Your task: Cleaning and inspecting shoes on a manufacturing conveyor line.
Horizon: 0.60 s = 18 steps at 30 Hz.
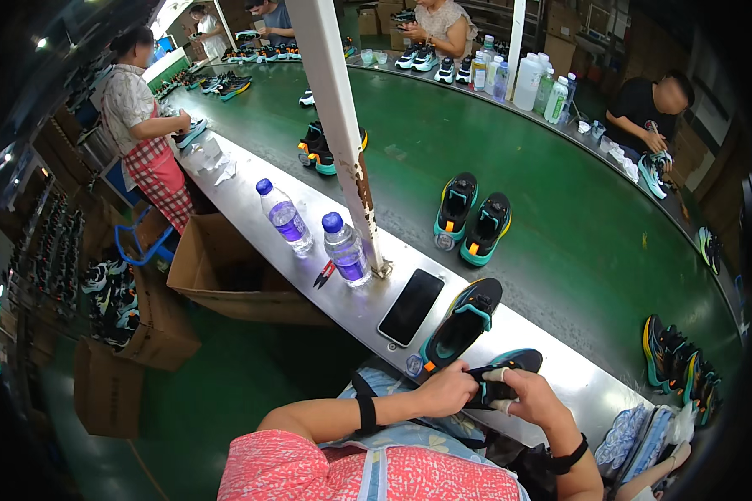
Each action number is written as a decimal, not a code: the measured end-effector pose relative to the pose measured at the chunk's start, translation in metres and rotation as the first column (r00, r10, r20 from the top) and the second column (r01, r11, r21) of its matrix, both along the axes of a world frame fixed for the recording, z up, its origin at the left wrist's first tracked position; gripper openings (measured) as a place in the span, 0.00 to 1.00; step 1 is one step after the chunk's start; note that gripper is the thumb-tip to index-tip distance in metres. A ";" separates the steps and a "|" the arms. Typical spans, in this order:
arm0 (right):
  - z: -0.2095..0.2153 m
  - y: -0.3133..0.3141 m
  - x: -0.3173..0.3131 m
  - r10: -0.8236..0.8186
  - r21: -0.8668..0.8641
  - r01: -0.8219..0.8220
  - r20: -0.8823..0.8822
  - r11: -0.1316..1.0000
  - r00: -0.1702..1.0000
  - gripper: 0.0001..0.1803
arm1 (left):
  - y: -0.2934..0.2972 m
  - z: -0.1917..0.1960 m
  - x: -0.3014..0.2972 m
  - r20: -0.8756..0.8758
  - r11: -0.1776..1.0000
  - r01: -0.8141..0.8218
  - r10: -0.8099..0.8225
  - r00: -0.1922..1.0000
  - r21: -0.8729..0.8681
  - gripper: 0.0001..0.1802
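Note:
A black sneaker [524, 360] with a teal edge is held low over the metal ledge, close to my body. My right hand [536, 399] grips it from the right, with white wraps on some fingers. From the left, my left hand [448, 391] is closed at the shoe's near end; its fingertips are partly hidden. Just beyond my hands, a matching black sneaker [462, 326] with teal lining and an orange heel tab stands on the ledge. To its left lies a black phone [411, 307].
Two water bottles [286, 219] and red-handled snips [323, 274] are on the ledge by a white post [336, 108]. A sneaker pair [475, 219] sits on the green belt [560, 217]. Cardboard boxes [226, 301] stand at left. Several co-workers [146, 125] handle shoes around the belt.

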State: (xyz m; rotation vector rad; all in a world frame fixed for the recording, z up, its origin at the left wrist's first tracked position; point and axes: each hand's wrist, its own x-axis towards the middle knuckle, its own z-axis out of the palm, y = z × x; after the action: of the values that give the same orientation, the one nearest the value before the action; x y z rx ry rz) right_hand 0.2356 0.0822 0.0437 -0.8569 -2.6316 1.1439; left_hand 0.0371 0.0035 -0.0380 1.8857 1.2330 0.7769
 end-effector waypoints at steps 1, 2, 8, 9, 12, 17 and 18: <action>-0.001 -0.001 0.004 0.022 0.032 -0.024 0.059 0.999 0.998 0.33 | 0.003 0.004 0.001 0.039 0.996 -0.036 0.039 0.998 -0.077 0.07; -0.001 -0.002 0.007 0.043 0.063 -0.051 0.120 0.997 0.992 0.33 | 0.006 0.004 0.003 0.028 0.996 -0.029 0.032 0.999 -0.087 0.08; 0.018 0.000 0.005 0.082 0.131 -0.120 0.262 0.984 0.962 0.31 | -0.001 0.007 0.005 0.031 0.992 0.055 -0.052 0.998 -0.110 0.11; 0.018 -0.004 0.009 0.063 0.121 -0.096 0.253 0.988 0.965 0.32 | -0.001 0.022 0.004 0.030 0.991 0.065 -0.062 0.998 -0.115 0.11; 0.021 -0.012 0.009 0.036 0.089 -0.058 0.222 0.994 0.974 0.34 | 0.002 0.058 0.002 -0.197 0.988 0.066 -0.094 0.976 -0.141 0.24; 0.007 -0.015 0.020 -0.166 -0.266 0.116 -0.173 0.957 0.971 0.32 | 0.020 0.050 -0.001 0.174 0.589 0.144 -0.006 0.985 -0.795 0.30; 0.001 -0.014 0.023 -0.174 -0.228 0.136 -0.154 0.964 0.973 0.30 | 0.022 0.052 -0.003 0.193 0.570 0.137 0.038 0.980 -0.810 0.28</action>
State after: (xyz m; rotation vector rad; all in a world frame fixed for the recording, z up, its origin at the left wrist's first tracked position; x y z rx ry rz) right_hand 0.2583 0.0681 0.0450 -0.9365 -2.2882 1.4099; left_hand 0.0344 0.0259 0.0135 1.0191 1.1226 0.2294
